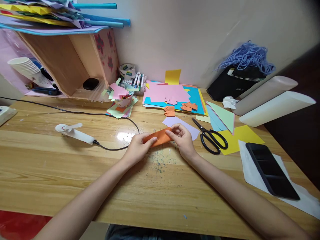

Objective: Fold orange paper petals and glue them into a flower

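A folded strip of orange paper [161, 137] is held between my two hands, tilted up to the right above the wooden table. My left hand [140, 145] pinches its left end, thumb on top. At the right end, the thumb and fingers of my right hand [183, 139] are closed on the same paper. Just beyond it lies a purple paper piece [183, 125], partly hidden by my right hand. Small folded orange pieces [170, 111] rest near a stack of coloured sheets [197, 96]. Black scissors [211, 137] lie to the right of my right hand.
A white glue gun [77, 134] with a black cord lies on the left. A phone [272, 170] sits on white paper at the right, near yellow paper [247, 135]. A cup of paper scraps [123, 100], a cardboard box [107, 56] and two rolls [277, 108] stand at the back.
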A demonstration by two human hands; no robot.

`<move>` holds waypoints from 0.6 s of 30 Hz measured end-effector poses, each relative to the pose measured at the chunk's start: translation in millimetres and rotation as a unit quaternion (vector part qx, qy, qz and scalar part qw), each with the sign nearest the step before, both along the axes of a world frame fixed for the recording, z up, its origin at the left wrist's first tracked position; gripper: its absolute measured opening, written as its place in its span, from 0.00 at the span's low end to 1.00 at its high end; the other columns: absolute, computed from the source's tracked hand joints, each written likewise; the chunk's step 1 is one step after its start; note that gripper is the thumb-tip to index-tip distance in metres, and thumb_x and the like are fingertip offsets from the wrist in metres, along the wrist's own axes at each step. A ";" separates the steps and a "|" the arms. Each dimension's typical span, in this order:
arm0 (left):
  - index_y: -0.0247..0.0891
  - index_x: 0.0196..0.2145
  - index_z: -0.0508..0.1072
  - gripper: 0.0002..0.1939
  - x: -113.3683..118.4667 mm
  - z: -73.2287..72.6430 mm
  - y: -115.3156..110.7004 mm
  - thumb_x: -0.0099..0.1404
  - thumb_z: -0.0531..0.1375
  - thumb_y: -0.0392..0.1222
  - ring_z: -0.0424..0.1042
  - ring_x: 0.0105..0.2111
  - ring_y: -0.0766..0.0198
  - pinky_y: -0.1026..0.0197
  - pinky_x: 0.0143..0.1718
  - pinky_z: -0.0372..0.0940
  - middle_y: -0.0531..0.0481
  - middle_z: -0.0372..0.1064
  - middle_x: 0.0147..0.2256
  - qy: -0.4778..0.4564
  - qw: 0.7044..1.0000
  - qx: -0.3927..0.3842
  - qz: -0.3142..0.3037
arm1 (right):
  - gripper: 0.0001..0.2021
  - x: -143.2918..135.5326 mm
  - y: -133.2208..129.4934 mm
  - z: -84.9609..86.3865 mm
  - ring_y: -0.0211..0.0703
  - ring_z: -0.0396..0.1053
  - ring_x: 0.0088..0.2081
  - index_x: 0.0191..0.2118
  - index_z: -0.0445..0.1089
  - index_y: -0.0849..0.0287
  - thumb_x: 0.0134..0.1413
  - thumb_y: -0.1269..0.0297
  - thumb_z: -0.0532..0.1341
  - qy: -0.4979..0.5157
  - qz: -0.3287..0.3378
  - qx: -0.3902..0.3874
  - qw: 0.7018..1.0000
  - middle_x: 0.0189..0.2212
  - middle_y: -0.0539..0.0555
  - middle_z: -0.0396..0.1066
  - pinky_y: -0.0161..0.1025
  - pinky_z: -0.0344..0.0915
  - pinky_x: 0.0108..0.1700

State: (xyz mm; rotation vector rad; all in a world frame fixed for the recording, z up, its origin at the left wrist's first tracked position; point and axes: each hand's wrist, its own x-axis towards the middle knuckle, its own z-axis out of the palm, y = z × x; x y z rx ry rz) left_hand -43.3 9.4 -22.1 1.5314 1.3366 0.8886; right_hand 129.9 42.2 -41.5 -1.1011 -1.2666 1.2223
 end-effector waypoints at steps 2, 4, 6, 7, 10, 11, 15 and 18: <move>0.34 0.33 0.75 0.15 -0.4 0.9 -0.2 0.58 0.55 0.48 0.66 0.27 0.65 0.65 0.28 0.58 0.50 0.71 0.27 0.003 1.000 -0.011 0.001 | 0.15 0.8 0.6 0.2 0.35 0.66 0.27 0.31 0.61 0.57 0.39 0.61 0.67 0.030 0.000 -0.018 0.999 0.24 0.46 0.66 0.32 0.64 0.29; 0.34 0.34 0.75 0.15 -0.2 2.5 -0.9 0.57 0.56 0.48 0.67 0.28 0.64 0.65 0.29 0.60 0.49 0.72 0.29 -0.001 1.000 -0.015 0.009 | 0.17 1.0 -0.6 1.3 0.35 0.66 0.26 0.35 0.61 0.56 0.38 0.61 0.67 0.037 0.012 -0.023 0.999 0.23 0.45 0.66 0.32 0.64 0.29; 0.35 0.33 0.75 0.15 0.2 4.2 -1.6 0.56 0.57 0.48 0.69 0.30 0.63 0.64 0.31 0.61 0.49 0.73 0.31 -0.007 1.000 -0.012 0.017 | 0.19 0.7 -2.3 2.5 0.35 0.67 0.26 0.38 0.62 0.56 0.39 0.61 0.67 0.021 0.023 -0.017 0.999 0.22 0.45 0.67 0.33 0.64 0.30; 0.35 0.33 0.75 0.14 0.3 4.9 -1.8 0.56 0.57 0.48 0.69 0.31 0.62 0.63 0.33 0.61 0.49 0.74 0.32 -0.007 1.000 -0.010 0.020 | 0.18 0.5 -3.1 3.0 0.35 0.67 0.26 0.38 0.63 0.57 0.39 0.61 0.67 0.011 0.027 -0.014 0.999 0.22 0.45 0.68 0.33 0.64 0.30; 0.36 0.33 0.76 0.15 0.0 5.5 -2.0 0.57 0.56 0.48 0.70 0.32 0.62 0.63 0.34 0.61 0.49 0.74 0.32 0.008 1.000 0.003 0.024 | 0.17 0.2 -4.0 3.1 0.36 0.68 0.26 0.37 0.66 0.58 0.39 0.60 0.67 -0.013 0.033 -0.010 0.999 0.22 0.47 0.69 0.34 0.65 0.30; 0.36 0.33 0.76 0.15 -0.2 5.1 -1.9 0.58 0.56 0.48 0.70 0.32 0.62 0.63 0.34 0.61 0.49 0.74 0.32 0.014 1.000 0.006 0.024 | 0.17 0.2 -3.9 2.7 0.36 0.68 0.26 0.37 0.66 0.58 0.39 0.60 0.67 -0.017 0.033 -0.010 0.999 0.22 0.47 0.69 0.35 0.65 0.30; 0.36 0.33 0.76 0.15 -1.3 1.9 -0.8 0.58 0.55 0.49 0.69 0.31 0.62 0.63 0.33 0.60 0.49 0.74 0.31 0.036 0.999 0.012 0.029 | 0.16 0.9 -2.5 0.3 0.37 0.68 0.25 0.36 0.68 0.59 0.38 0.59 0.67 -0.022 0.029 -0.016 0.999 0.21 0.48 0.69 0.36 0.65 0.30; 0.36 0.33 0.76 0.15 -1.6 -0.5 -0.4 0.59 0.55 0.49 0.68 0.30 0.63 0.64 0.33 0.59 0.49 0.74 0.31 0.046 0.998 0.021 0.026 | 0.15 1.5 -1.9 -1.2 0.36 0.68 0.26 0.33 0.69 0.60 0.37 0.59 0.67 -0.025 0.025 -0.019 0.999 0.22 0.48 0.69 0.35 0.65 0.30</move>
